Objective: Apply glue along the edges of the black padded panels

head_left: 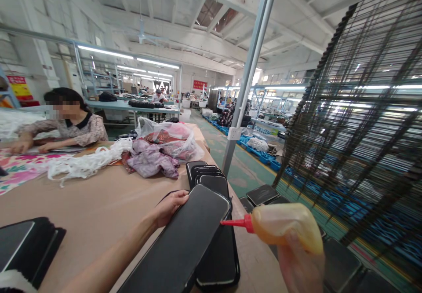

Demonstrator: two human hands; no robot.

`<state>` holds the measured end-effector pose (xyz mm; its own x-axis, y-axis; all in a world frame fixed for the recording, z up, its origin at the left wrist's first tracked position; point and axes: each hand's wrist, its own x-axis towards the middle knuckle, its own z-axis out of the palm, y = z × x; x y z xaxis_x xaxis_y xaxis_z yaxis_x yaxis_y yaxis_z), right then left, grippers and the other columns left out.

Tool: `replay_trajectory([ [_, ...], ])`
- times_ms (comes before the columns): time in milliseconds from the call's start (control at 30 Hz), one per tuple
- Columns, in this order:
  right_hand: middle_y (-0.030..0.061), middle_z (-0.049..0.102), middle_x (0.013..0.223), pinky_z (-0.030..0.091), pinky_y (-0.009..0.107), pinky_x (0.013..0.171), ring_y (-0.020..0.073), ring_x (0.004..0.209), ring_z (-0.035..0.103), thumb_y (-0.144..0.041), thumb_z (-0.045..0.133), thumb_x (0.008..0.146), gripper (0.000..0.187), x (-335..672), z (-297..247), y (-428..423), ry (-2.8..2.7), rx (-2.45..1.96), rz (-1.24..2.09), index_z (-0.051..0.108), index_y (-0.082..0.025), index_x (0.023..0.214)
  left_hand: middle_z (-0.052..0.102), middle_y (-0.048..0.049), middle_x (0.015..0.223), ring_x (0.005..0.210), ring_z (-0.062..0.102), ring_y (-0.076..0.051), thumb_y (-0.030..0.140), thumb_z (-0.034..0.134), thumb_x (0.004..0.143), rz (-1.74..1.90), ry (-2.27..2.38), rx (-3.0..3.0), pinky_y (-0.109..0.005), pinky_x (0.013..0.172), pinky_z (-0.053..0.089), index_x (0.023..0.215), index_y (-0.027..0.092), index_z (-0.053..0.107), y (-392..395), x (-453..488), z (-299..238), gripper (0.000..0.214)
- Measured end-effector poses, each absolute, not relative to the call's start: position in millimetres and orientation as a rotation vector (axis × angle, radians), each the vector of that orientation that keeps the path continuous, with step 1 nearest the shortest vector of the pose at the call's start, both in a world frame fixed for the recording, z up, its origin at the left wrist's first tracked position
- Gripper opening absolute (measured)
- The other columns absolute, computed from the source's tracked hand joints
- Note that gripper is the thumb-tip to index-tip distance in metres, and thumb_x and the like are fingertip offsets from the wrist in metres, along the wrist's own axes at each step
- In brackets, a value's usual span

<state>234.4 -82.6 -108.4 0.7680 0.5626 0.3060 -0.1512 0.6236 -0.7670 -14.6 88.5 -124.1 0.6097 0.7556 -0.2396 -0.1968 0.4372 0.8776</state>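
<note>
My left hand grips the far left edge of a long black rounded panel, which it holds tilted above the table. My right hand is wrapped round a yellowish squeeze bottle with a red nozzle. The nozzle tip touches the panel's right edge near its far corner. Under the panel lies a stack of similar black panels, and more of them are fanned out just beyond.
The brown table carries another black stack at the near left, purple fabric, a plastic bag and white strips. A person works at the far left. A metal post and a dark slatted rack stand to the right.
</note>
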Motion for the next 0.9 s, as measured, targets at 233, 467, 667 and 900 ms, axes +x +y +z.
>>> replay_trajectory([
  [233,0.0016,0.065,0.105,0.051,0.03,0.083,0.0201,0.088,0.062,-0.027,0.079,0.068,0.05,232.2,-113.0,-77.2,-0.579,-0.792,0.483,0.06,-0.024,0.114,0.065,0.0002,0.072,0.062,0.062,-0.012,0.037,0.08,0.061,0.65,0.682,0.939,-0.022,0.058,0.047,0.083,0.016,0.055,89.7,-15.8,-126.0,0.039],
  [467,-0.0002,0.066,0.099,0.051,0.028,0.083,0.02,0.097,0.059,-0.028,0.08,0.067,0.051,230.8,-114.6,-75.0,-0.57,-0.777,0.512,0.06,-0.025,0.114,0.062,0.0024,0.069,0.059,0.06,-0.011,0.039,0.079,0.063,0.657,0.708,0.941,-0.021,0.056,0.044,0.083,0.017,0.051,90.5,-15.2,-127.3,0.04],
  [667,-0.0017,0.067,0.095,0.051,0.021,0.078,0.0161,0.09,0.061,-0.025,0.084,0.062,0.046,227.6,-113.7,-75.4,-0.533,-0.728,0.564,0.064,-0.024,0.104,0.059,0.0043,0.065,0.055,0.057,-0.01,0.041,0.078,0.062,0.638,0.727,0.956,-0.02,0.053,0.041,0.08,0.018,0.048,93.7,-14.6,-129.1,0.042],
  [900,0.001,0.069,0.09,0.054,0.026,0.075,0.0199,0.085,0.064,-0.025,0.084,0.061,0.049,237.7,-123.8,-73.6,-0.585,-0.734,0.609,0.064,-0.024,0.106,0.058,0.0047,0.067,0.058,0.057,-0.011,0.042,0.077,0.063,0.615,0.756,0.975,-0.021,0.055,0.041,0.083,0.019,0.047,95.7,-15.1,-129.5,0.043],
])
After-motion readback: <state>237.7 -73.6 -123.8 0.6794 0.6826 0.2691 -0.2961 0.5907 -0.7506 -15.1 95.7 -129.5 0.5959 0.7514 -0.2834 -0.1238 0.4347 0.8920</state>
